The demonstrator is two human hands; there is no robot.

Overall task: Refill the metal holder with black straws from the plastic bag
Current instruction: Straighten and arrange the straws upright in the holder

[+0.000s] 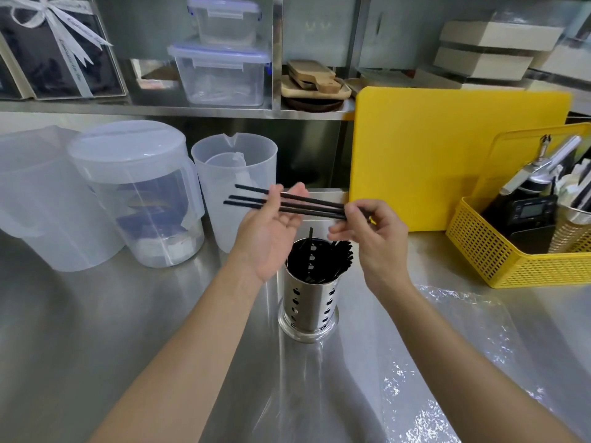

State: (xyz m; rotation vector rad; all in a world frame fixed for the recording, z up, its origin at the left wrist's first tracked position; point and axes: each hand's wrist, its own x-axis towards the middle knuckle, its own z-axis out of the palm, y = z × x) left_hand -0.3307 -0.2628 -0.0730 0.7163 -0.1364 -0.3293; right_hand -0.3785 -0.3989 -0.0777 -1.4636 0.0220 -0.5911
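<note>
A perforated metal holder (308, 306) stands on the steel counter in the middle, with several black straws inside it (323, 260). Above it, three black straws (307, 204) lie almost level, pointing left. My right hand (372, 241) pinches their right ends between thumb and fingers. My left hand (271, 231) is palm up with fingers spread, and the straws rest across its fingertips. A clear plastic bag (463, 340) lies flat on the counter to the right of the holder, under my right forearm.
Clear plastic jugs (137, 193) and a measuring cup (236, 187) stand at the back left. A yellow cutting board (447, 155) leans at the back right beside a yellow basket (499, 251) of tools. Shelves with containers run above.
</note>
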